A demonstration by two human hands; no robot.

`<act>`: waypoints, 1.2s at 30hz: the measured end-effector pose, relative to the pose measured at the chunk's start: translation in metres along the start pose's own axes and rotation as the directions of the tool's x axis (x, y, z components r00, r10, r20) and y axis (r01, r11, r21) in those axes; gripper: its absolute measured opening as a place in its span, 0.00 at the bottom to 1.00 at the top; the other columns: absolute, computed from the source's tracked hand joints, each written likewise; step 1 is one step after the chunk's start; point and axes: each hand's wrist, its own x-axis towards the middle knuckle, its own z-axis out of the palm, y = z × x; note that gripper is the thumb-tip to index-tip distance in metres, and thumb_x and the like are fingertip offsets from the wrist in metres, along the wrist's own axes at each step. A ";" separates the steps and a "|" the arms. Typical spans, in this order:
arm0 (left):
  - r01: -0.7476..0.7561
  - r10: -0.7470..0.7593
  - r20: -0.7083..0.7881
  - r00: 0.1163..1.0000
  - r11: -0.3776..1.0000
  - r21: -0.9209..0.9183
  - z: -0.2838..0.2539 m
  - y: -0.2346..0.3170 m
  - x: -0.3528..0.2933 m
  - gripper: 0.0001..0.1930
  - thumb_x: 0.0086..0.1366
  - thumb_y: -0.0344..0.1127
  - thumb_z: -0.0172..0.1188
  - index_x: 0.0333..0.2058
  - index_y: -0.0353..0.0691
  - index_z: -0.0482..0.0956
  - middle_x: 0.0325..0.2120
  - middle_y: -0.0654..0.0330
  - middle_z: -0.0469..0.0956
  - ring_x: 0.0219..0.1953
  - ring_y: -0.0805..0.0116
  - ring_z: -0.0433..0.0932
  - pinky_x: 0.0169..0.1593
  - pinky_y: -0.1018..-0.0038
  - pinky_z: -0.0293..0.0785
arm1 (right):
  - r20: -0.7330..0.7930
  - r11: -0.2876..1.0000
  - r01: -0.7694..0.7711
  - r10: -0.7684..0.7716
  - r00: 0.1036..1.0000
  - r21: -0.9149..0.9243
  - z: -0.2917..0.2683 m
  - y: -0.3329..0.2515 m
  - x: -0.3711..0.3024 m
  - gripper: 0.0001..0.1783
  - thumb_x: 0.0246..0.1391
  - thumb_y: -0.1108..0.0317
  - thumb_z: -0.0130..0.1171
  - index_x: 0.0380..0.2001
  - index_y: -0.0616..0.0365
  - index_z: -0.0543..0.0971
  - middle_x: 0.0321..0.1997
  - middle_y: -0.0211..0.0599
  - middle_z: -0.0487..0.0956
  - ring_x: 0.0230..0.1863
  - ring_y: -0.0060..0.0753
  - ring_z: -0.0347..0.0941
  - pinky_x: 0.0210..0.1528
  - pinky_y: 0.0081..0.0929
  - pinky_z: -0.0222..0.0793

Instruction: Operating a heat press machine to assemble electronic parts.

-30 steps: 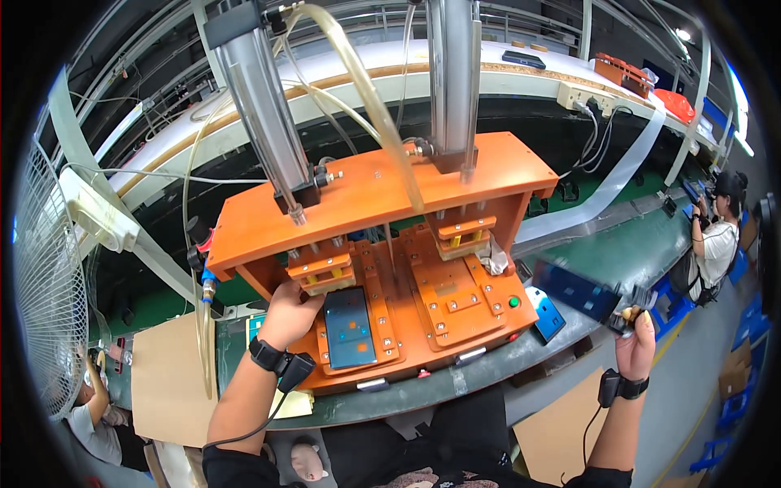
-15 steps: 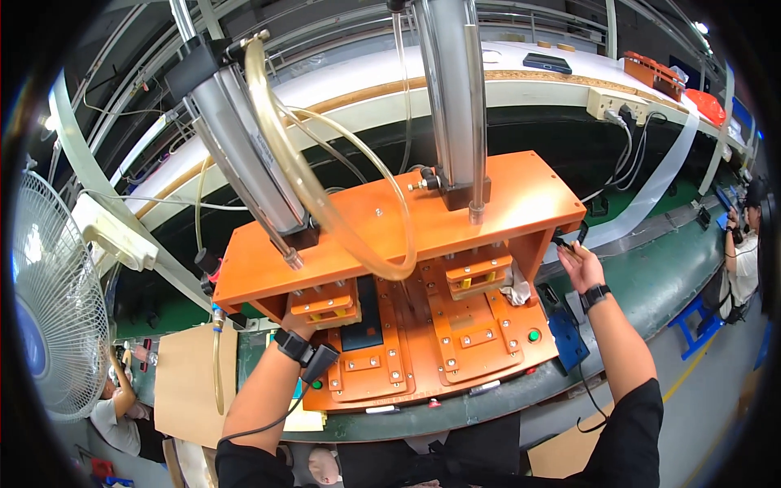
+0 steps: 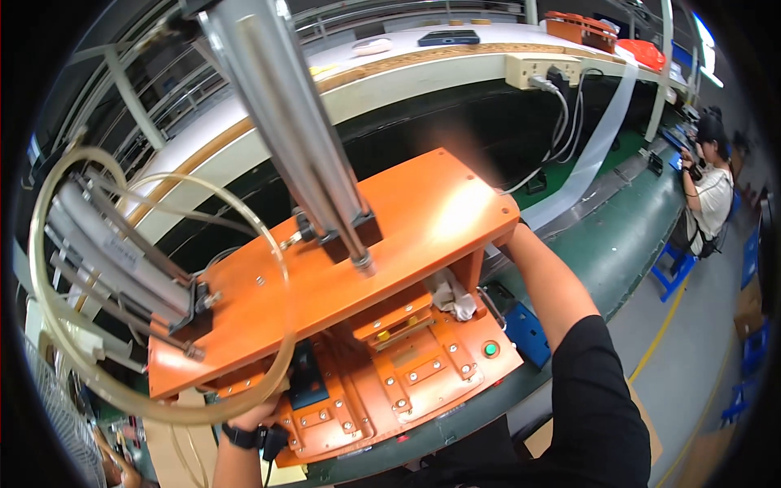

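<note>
An orange press [image 3: 423, 211] with two steel cylinders fills the middle. My left hand [image 3: 259, 413], with a black wristband, rests at the front left of the press's base plate [image 3: 423, 378]. It is just beside a dark flat device [image 3: 307, 381] lying in the left fixture. A clear hose and the upper plate hide its fingers. My right forearm [image 3: 547, 281] in a black sleeve reaches up to the right end of the upper plate. That hand is hidden behind the plate's corner.
A white rag [image 3: 452, 294] and a green button [image 3: 490, 350] sit on the press's right side, with a blue box [image 3: 527, 333] beside it. A green conveyor [image 3: 626, 236] runs right toward a seated person [image 3: 709, 191]. Above are a power strip [image 3: 541, 69] and a white shelf [image 3: 382, 57].
My head has moved closer and left, so the press looks larger. My right hand has moved from the press's right end to behind the upper plate's corner. My left hand stays at the left fixture.
</note>
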 end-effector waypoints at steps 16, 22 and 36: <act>0.086 -0.300 -0.241 0.923 0.771 -0.631 0.009 0.042 -0.133 0.17 0.67 0.30 0.57 0.54 0.32 0.72 0.53 0.53 0.73 0.56 0.62 0.71 0.61 0.67 0.64 | 0.110 0.848 -0.029 -0.035 0.993 0.529 -0.030 0.114 -0.022 0.41 0.44 0.50 0.69 0.55 0.66 0.68 0.46 0.51 0.76 0.46 0.44 0.75 0.48 0.35 0.74; -0.184 0.007 -0.391 0.920 0.890 -0.416 0.009 0.070 -0.141 0.21 0.56 0.29 0.64 0.49 0.32 0.75 0.51 0.45 0.74 0.55 0.48 0.71 0.61 0.61 0.63 | 0.403 -0.077 -0.408 -0.081 0.912 0.910 -0.140 0.128 -0.239 0.30 0.56 0.55 0.56 0.55 0.64 0.68 0.45 0.44 0.78 0.43 0.40 0.76 0.49 0.34 0.73; -0.619 0.559 -0.267 0.785 0.717 -0.320 0.047 0.149 -0.155 0.49 0.41 0.65 0.72 0.60 0.48 0.64 0.60 0.50 0.63 0.65 0.40 0.57 0.62 0.32 0.41 | 0.317 -0.124 -0.905 -0.910 0.268 0.408 -0.024 -0.065 -0.485 0.55 0.42 0.60 0.71 0.69 0.57 0.51 0.69 0.48 0.60 0.66 0.54 0.60 0.67 0.44 0.55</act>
